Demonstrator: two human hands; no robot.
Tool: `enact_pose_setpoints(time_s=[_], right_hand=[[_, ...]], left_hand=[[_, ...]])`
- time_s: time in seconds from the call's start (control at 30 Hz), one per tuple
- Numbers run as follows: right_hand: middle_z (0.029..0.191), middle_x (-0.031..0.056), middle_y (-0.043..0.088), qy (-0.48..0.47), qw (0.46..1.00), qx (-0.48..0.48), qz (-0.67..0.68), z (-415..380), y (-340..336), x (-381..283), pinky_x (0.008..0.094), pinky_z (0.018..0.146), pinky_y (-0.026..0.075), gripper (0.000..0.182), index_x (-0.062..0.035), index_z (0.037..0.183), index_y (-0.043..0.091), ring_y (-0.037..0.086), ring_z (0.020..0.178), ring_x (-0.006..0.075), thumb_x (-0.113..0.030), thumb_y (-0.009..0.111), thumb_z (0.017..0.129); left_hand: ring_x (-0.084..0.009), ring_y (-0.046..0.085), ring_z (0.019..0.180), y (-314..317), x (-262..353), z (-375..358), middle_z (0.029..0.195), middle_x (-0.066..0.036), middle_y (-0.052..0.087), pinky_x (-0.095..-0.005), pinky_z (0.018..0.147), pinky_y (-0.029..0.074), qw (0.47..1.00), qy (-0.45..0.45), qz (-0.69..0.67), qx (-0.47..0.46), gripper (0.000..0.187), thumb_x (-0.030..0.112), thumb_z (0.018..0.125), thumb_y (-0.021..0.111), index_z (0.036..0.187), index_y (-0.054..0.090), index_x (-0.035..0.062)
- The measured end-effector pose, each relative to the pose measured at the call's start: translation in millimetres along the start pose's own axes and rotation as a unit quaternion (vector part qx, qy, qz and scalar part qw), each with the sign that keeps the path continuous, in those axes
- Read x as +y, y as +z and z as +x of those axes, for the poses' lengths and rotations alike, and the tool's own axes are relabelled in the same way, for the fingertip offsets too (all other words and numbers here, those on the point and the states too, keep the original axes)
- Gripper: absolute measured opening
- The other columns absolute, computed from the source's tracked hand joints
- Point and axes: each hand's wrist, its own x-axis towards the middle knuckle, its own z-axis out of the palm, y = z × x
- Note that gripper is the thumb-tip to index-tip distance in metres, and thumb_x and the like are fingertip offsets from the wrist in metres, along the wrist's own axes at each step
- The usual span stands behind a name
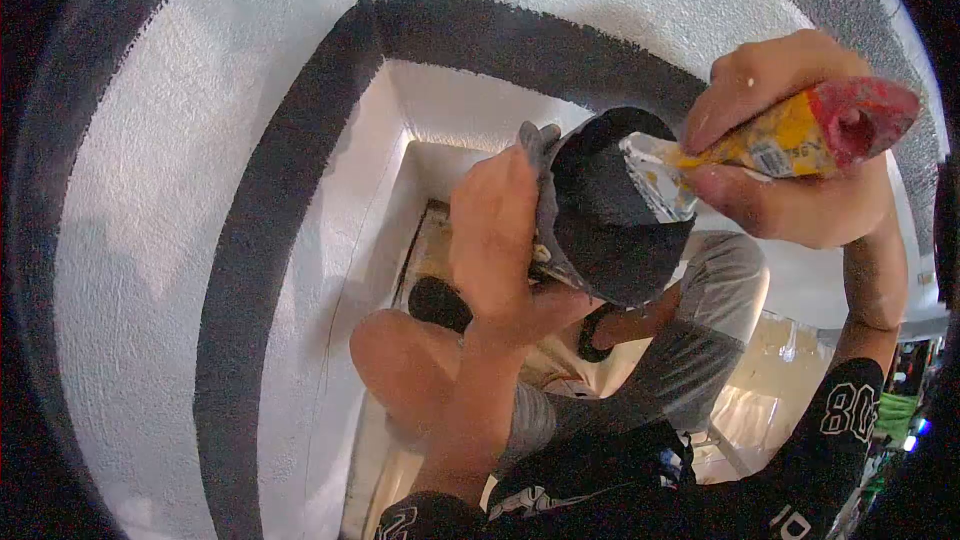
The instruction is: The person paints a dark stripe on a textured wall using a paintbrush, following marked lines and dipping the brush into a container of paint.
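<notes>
My left hand (495, 230) is wrapped around the side of a dark paint pot (565, 250), which it holds up tilted, with its opening towards me. The inside of the pot is coated dark grey to black. In my right hand (785, 205) is a paintbrush (785, 140) with a worn yellow and red handle, gripped between thumb and fingers. Its paint-smeared metal ferrule points into the mouth of the pot. The bristles are hard to tell from the dark inside.
A rough white wall (150, 190) carries a broad dark painted band (245, 320) around a recessed opening. My bent legs (700, 340) in grey shorts are below the pot, by a light ledge. Bright, blurred items (900, 410) stand at the far right.
</notes>
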Motion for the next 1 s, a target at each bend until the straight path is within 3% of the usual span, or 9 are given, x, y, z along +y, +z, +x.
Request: enact_pose_setpoints(time_s=[0.17, 0.23, 0.27, 0.33, 0.4, 0.53, 0.63, 0.77, 1.0], right_hand=[[0.078, 0.0124, 0.065, 0.015, 0.998, 0.047, 0.029, -10, 3, 3, 0.0286, 0.062, 0.05, 0.016, 0.0013, 0.079, 0.066, 0.063, 0.069, 0.0197, 0.002, 0.076, 0.065], [0.08, 0.0124, 0.064, 0.019, 1.0, 0.008, -0.018, -10, -20, 4, 0.0286, 0.064, 0.049, 0.018, 0.0001, 0.079, 0.065, 0.061, 0.071, 0.0191, -0.001, 0.075, 0.065], [0.08, 0.0124, 0.064, 0.019, 1.0, 0.008, -0.017, -13, -27, 8, 0.0286, 0.064, 0.049, 0.018, 0.0001, 0.079, 0.065, 0.061, 0.071, 0.0191, -0.001, 0.075, 0.065], [0.079, 0.0113, 0.062, 0.016, 0.999, 0.011, -0.041, -20, -42, 14, 0.0294, 0.061, 0.045, 0.021, -0.0012, 0.078, 0.063, 0.057, 0.068, 0.0199, -0.014, 0.075, 0.067], [0.076, 0.0095, 0.061, -0.061, 0.987, -0.021, -0.144, -22, -65, 21, 0.031, 0.057, 0.041, 0.031, -0.0026, 0.077, 0.062, 0.052, 0.062, 0.0205, -0.029, 0.076, 0.067], [0.068, 0.0071, 0.063, -0.123, 0.987, -0.071, -0.077, -13, -56, 9, 0.03, 0.046, 0.039, 0.031, -0.0056, 0.076, 0.066, 0.052, 0.052, 0.0181, -0.033, 0.079, 0.069], [0.068, 0.008, 0.064, -0.146, 0.973, -0.155, -0.088, -12, -60, 5, 0.0284, 0.043, 0.039, 0.028, -0.0072, 0.079, 0.069, 0.055, 0.049, 0.0183, -0.031, 0.08, 0.069], [0.068, 0.0084, 0.064, -0.159, 0.966, -0.098, -0.178, -22, -45, -1, 0.0278, 0.042, 0.041, 0.024, -0.0085, 0.083, 0.071, 0.057, 0.049, 0.0186, -0.023, 0.079, 0.066], [0.07, 0.0074, 0.06, -0.254, 0.914, -0.104, -0.299, -28, -39, -15, 0.0248, 0.038, 0.038, 0.025, -0.0025, 0.082, 0.064, 0.056, 0.051, 0.0164, -0.001, 0.075, 0.06]], left_hand=[[-0.0436, 0.058, 0.103, -1, 8, 2, 0.118, -0.027, 0.058, -0.0508, 0.092, 0.044, 0.998, -0.059, -0.017, -0.018, 0.09, 0.045, 0.066, 0.079, 0.132, 0.047, -0.0084], [-0.0295, 0.061, 0.108, -3, 8, 5, 0.126, -0.022, 0.057, -0.04, 0.096, 0.049, 0.997, -0.04, -0.03, -0.056, 0.1, 0.016, 0.068, 0.084, 0.146, 0.024, -0.0043], [-0.0295, 0.061, 0.108, -2, 7, 6, 0.126, -0.022, 0.057, -0.04, 0.096, 0.049, 0.997, -0.039, -0.029, -0.056, 0.1, 0.016, 0.068, 0.084, 0.146, 0.024, -0.0043], [-0.042, 0.058, 0.102, 2, 8, 6, 0.118, -0.026, 0.058, -0.0489, 0.091, 0.044, 0.997, -0.069, -0.041, -0.018, 0.091, 0.04, 0.065, 0.082, 0.133, 0.047, -0.0077], [-0.0414, 0.058, 0.103, 6, 11, 7, 0.118, -0.025, 0.059, -0.048, 0.091, 0.045, 0.994, -0.091, -0.067, -0.01, 0.092, 0.04, 0.064, 0.083, 0.133, 0.047, -0.0073], [-0.0394, 0.059, 0.102, 7, 12, 6, 0.116, -0.023, 0.06, -0.0453, 0.091, 0.045, 0.993, -0.108, -0.042, -0.019, 0.095, 0.041, 0.059, 0.086, 0.132, 0.048, -0.0063], [-0.0394, 0.058, 0.103, 9, 15, 9, 0.115, -0.021, 0.06, -0.0444, 0.091, 0.045, 0.987, -0.143, -0.07, -0.036, 0.102, 0.042, 0.054, 0.088, 0.133, 0.046, -0.0059], [-0.0398, 0.056, 0.104, 10, 15, 9, 0.115, -0.019, 0.059, -0.0447, 0.09, 0.046, 0.997, -0.065, -0.03, -0.032, 0.11, 0.038, 0.049, 0.091, 0.137, 0.041, -0.0042], [-0.0388, 0.056, 0.103, 23, 13, -7, 0.115, -0.018, 0.058, -0.0445, 0.09, 0.046, 0.974, -0.185, -0.127, -0.04, 0.111, 0.029, 0.047, 0.092, 0.139, 0.04, -0.0019]])
